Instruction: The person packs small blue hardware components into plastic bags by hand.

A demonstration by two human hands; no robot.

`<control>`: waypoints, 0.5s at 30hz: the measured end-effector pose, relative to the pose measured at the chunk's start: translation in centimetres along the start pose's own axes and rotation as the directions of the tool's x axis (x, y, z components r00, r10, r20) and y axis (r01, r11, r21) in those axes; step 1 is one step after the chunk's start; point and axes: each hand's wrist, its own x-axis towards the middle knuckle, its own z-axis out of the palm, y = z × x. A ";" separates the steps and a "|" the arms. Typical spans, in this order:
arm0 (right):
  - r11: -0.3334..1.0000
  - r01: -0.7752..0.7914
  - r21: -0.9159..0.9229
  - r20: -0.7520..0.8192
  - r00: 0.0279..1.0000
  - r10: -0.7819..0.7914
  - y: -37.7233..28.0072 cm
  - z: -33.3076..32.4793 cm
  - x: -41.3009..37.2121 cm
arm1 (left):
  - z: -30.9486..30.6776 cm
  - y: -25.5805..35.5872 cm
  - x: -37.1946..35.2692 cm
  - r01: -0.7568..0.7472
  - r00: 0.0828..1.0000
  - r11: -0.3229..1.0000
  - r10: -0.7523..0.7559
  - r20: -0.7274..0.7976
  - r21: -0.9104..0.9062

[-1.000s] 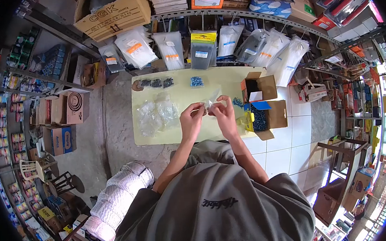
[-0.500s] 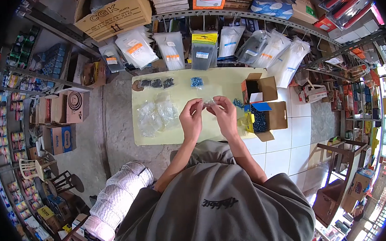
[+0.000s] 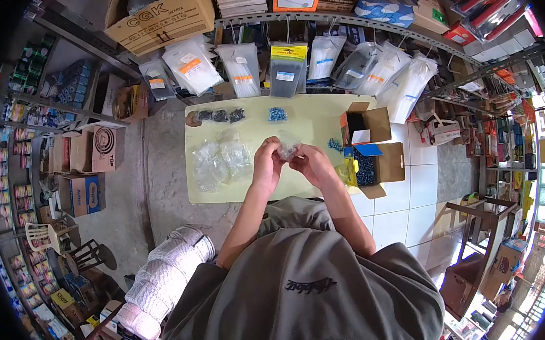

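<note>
Between my two hands is a small clear plastic bag (image 3: pixel 288 145), held above the table. My left hand (image 3: pixel 266 163) pinches its left side, and my right hand (image 3: pixel 313 166) grips its lower right edge. Whether anything is inside the bag is too small to tell. Beyond it lies a clear packet of blue screws (image 3: pixel 277 114). A small loose pile of blue screws (image 3: pixel 335 144) is to the right of my right hand, beside an open box of blue screws (image 3: pixel 366 171). Empty-looking clear bags (image 3: pixel 212 165) lie spread to the left.
The pale yellow table (image 3: pixel 224 195) carries several packets of dark pieces (image 3: pixel 220 115) at its far left. Another open box (image 3: pixel 378 125) stands at the right. Packs of cable ties (image 3: pixel 238 68) hang from the shelf ahead. A wrapped roll of rope (image 3: pixel 166 281) lies on the floor at left.
The clear bag has been raised and turned so more of it shows between my fingers. My right hand has shifted slightly left and down; my left hand stays almost in place.
</note>
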 end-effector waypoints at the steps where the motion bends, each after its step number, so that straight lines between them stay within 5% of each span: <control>1: 0.997 -0.074 -0.014 0.013 0.997 0.074 0.1 -0.5 0.3 | -0.3 -0.1 0.2 -0.018 0.999 0.999 0.016 0.027 0.043; 8: 0.986 0.068 -0.150 0.066 0.996 -0.059 0.5 0.6 -1.3 | -0.2 0.0 0.2 -0.185 0.981 0.937 0.192 0.008 0.297; 10: 0.823 0.207 -0.529 0.118 0.978 -0.171 0.6 0.9 -1.6 | 0.4 0.4 -0.5 -0.261 0.962 0.876 0.272 0.031 0.406; 14: 0.905 0.144 -0.401 0.058 0.990 -0.131 0.4 1.0 -1.6 | 0.4 0.7 -0.1 -0.239 0.969 0.925 0.248 0.007 0.296; 15: 0.972 0.084 -0.219 0.096 0.993 -0.065 0.5 0.4 -1.5 | -0.2 0.9 0.3 -0.189 0.982 0.962 0.184 0.039 0.197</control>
